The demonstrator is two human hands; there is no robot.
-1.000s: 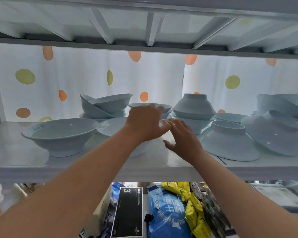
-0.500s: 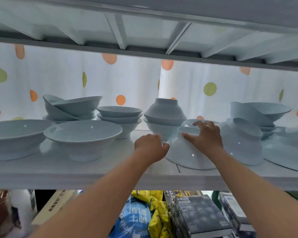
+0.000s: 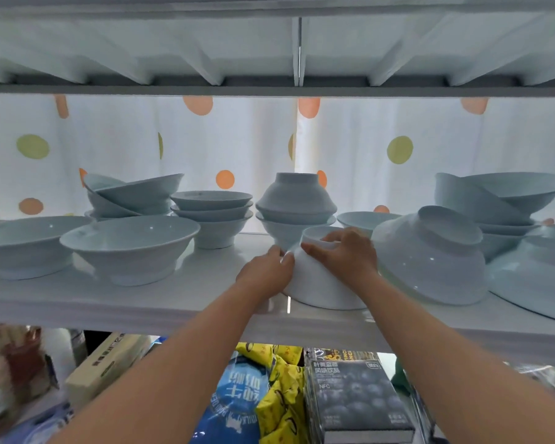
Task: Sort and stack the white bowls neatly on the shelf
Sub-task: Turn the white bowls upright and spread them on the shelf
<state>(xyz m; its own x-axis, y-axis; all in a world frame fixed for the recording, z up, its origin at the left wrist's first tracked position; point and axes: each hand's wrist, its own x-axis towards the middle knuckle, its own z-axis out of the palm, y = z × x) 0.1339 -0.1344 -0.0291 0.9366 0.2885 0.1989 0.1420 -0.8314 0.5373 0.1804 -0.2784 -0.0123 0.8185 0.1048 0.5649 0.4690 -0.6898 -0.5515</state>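
White shelf [image 3: 180,299], dotted curtain [image 3: 237,139] behind; both hands' grip [image 3: 266,272] [image 3: 345,254] clasps upturned bowl [image 3: 321,286].

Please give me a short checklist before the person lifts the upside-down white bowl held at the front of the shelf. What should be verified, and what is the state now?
1. Both hands on the upside-down white ceramic bowl: ok; left hand on its side, right hand over its foot.
2. Fingers under the rim for lifting: cannot tell.
3. Room on the right: not ok; the tilted upside-down white bowl sits very close.
4. Headroom under the upper shelf frame: ok.
5. Landing place: ok; the neat stack of three upright white bowls stands free.
6. Mouth-to-mouth pair of white bowls just behind: cannot tell if touching.
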